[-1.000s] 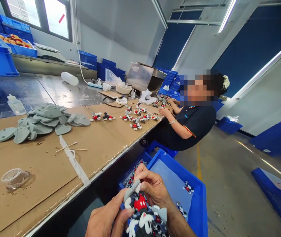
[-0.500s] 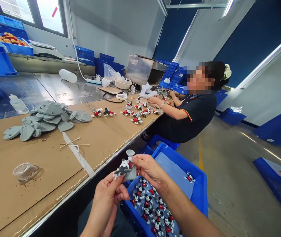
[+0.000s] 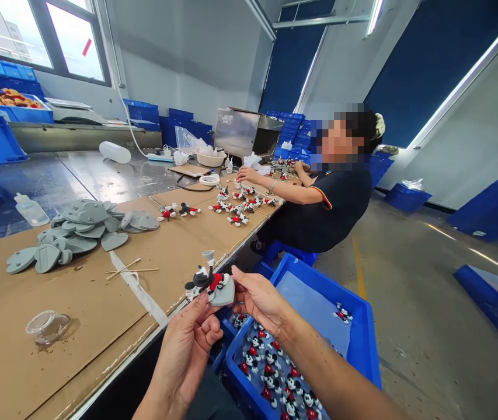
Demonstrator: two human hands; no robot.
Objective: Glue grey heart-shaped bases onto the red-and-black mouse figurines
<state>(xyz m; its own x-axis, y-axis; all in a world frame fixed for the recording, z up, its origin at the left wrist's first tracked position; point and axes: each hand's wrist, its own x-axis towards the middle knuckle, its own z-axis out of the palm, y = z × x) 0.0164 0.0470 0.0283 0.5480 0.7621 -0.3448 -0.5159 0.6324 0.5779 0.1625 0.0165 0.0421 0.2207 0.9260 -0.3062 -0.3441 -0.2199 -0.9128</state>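
Observation:
Both my hands hold a small mouse figurine (image 3: 213, 281) in red, black and white, lying on a grey heart-shaped base (image 3: 223, 294). A small pale cup shape sticks up from it. My left hand (image 3: 190, 335) pinches the figurine's head end between thumb and fingers. On the other side, my right hand (image 3: 260, 300) grips the edge of the grey heart, its fingertips partly hidden behind it. Below my right forearm is a blue crate (image 3: 370, 344) with many similar figurines on a pale sheet.
Grey heart-shaped pieces (image 3: 84, 224) are heaped on the cardboard-covered table (image 3: 95, 315). Nearby are wooden sticks (image 3: 131, 269), a small clear cup (image 3: 48, 326) and a squeeze bottle (image 3: 31, 210). More figurines (image 3: 242, 204) lie farther along, where a co-worker (image 3: 319, 210) sits reaching over the table.
My hands have moved slightly left with the figurine and turned it, so its red body and the heart base show more. The co-worker's near hand has shifted left in the view.

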